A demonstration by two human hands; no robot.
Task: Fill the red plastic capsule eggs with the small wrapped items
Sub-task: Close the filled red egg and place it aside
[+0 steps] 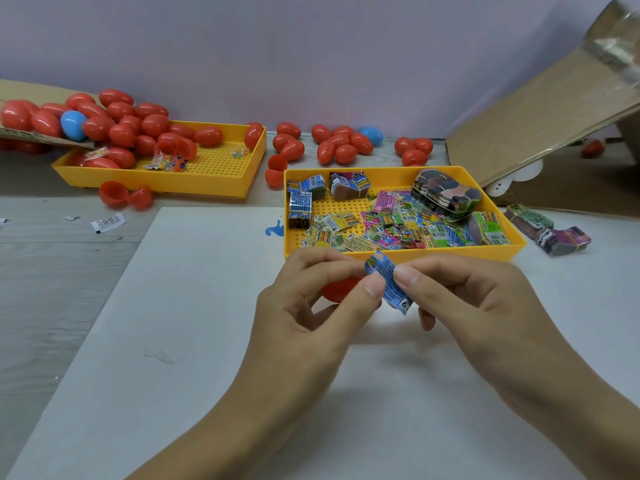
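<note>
Blue wrapped item (388,282), one, frame centre: long axis upper-left to lower-right, pinched by left hand (311,306) and right hand (474,303). Red capsule half (337,289), one, cupped in left fingers.

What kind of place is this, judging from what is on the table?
Probably a small hand-packing workstation, not a home table. A yellow tray holds many small printed packets, another yellow tray and the tabletop hold piles of red capsule eggs, and an opened cardboard box lies alongside.
</note>
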